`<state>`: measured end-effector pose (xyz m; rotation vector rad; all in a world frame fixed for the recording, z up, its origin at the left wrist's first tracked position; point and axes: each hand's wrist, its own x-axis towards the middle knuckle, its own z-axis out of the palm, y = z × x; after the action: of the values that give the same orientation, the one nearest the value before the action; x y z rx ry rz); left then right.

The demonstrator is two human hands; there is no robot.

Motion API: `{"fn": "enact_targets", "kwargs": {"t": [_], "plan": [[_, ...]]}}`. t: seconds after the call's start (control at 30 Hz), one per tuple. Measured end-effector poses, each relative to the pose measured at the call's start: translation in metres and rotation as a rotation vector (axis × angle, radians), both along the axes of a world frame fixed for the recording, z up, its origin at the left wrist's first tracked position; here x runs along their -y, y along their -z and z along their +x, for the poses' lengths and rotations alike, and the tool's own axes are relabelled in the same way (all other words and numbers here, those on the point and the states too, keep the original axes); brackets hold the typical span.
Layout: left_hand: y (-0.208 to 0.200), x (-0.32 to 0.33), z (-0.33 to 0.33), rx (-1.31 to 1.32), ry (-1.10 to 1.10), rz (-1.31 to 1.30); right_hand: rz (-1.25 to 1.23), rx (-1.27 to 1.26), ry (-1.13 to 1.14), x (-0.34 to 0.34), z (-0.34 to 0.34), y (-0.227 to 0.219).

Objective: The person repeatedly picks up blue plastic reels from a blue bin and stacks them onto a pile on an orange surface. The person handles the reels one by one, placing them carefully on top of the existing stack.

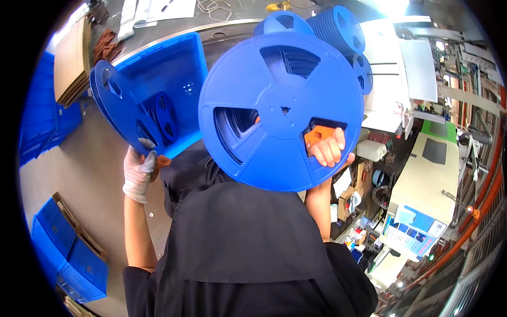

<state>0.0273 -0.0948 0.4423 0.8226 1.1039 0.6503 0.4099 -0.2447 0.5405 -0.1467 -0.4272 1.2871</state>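
My right hand, bare, is closed on the rim of a large blue reel with its fingers through a cut-out. The reel faces me, with a small hole at its centre. An orange piece shows through the same cut-out beside the fingers; what it is I cannot tell. My left hand, in a pale glove with grey fingertips, grips the lower edge of another blue reel, which is tilted at the side of a blue bin. More blue reels are inside the bin.
Stacked blue reels stand on the bench beyond the large reel. Flattened cardboard and a brown cloth are at the far left. Blue boxes sit on the floor at lower left. A cream machine stands on the right.
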Motion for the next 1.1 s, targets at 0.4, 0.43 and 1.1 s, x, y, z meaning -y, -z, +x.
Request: {"fn": "enact_targets", "kwargs": {"t": [0.4,0.43,1.1], "plan": [[-0.052,0.016,0.069,-0.616,0.567,1.026,-0.342,-0.085,-0.026,-0.042,-0.008,-0.002],[-0.045,0.019,0.068,-0.658,0.687,1.047,-0.370,-0.117,-0.039,-0.044,-0.010,0.000],[-0.009,-0.008,-0.029,0.359,0.002,-0.157,-0.630,-0.012,0.012,-0.013,-0.005,0.011]]}}
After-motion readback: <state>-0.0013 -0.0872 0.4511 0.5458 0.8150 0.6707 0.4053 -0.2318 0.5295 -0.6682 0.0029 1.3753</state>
